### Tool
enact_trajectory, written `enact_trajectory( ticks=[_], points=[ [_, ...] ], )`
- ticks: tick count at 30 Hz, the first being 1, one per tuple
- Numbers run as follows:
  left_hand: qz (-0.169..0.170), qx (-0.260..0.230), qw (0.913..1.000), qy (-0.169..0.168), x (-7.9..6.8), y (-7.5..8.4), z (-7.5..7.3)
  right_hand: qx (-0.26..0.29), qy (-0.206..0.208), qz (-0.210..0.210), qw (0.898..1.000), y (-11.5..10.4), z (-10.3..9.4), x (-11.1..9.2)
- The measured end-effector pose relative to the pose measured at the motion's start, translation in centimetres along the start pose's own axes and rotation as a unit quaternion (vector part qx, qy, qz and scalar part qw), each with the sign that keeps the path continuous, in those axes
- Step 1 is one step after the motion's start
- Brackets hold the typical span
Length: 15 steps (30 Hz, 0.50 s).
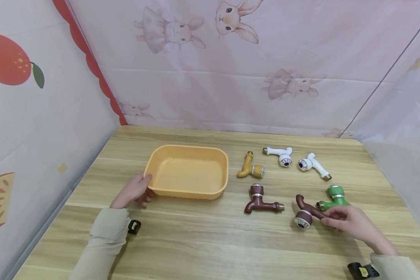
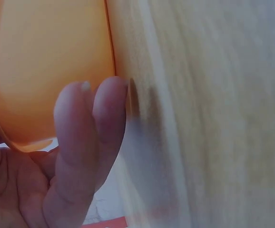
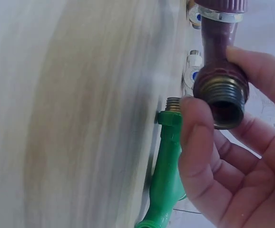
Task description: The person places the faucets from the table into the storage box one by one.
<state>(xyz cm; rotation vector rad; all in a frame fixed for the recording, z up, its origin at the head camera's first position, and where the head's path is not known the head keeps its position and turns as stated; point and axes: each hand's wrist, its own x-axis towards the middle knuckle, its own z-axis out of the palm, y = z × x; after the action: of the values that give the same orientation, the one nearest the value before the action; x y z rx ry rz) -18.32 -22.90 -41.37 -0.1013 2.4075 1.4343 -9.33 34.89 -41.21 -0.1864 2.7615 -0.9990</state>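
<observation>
Fingers clamped, our right hand (image 1: 351, 223) holds a maroon, chrome-trimmed faucet (image 1: 303, 217) by its stem (image 1: 316, 212); our left hand (image 1: 134, 190) pinches a rectangular yellow plastic tray (image 1: 187, 173), seemingly steadying it.

The wood-grain worktop (image 1: 203, 237) bears an orange tray (image 1: 187, 173), a yellow tap (image 1: 246, 168), two white taps (image 1: 278, 152), a maroon tap (image 1: 259, 203) and a green tap (image 1: 337, 199)

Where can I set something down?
The table is bare in front of the yellow tray, between the left hand and right hand, with another strip behind the tray. It's crowded around the held maroon tap and green tap.
</observation>
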Motion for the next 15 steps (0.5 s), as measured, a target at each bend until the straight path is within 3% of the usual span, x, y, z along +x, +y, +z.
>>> enact_trajectory(
  ticks=[15],
  points=[
    [-0.003,0.0,1.0,-0.001,-0.12,0.08,-0.03,0.112,-0.006,0.045,0.993,0.27,-0.41,0.01]
  ],
)
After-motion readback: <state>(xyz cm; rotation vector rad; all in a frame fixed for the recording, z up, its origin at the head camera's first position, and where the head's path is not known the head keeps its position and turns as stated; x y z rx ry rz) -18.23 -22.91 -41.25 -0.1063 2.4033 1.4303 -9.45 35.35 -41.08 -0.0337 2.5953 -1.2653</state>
